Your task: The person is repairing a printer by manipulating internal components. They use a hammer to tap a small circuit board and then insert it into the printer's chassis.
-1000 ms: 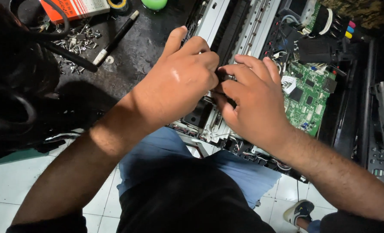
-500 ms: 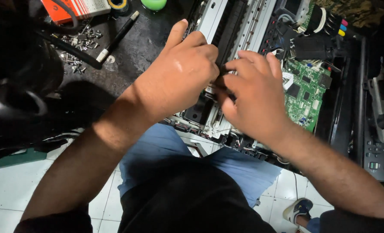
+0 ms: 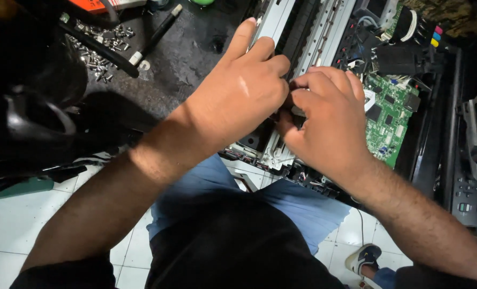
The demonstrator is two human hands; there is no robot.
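On the dark workbench [image 3: 185, 64] lies an opened printer [image 3: 351, 69], its cover off, with metal rails, black rollers and a green circuit board [image 3: 391, 115] laid bare. The work in hand looks like freeing or seating a small part deep in the paper-feed frame [image 3: 297, 32], where both hands meet. The next move probably calls for a fine, steady pinch and a careful pull, since the spot is tight and the hands hide it.

Reaching in from lower left, the left hand [image 3: 238, 99] has its forefinger stretched along the grey rail and its other fingers curled down into the frame; whether they grasp anything cannot be told. Opposite it, the right hand [image 3: 329, 126] arches over, fingers bent and bunched, tips pressed toward the same hidden spot. Farther off lie a black-handled tool [image 3: 152, 35] and a heap of loose screws [image 3: 96, 51].
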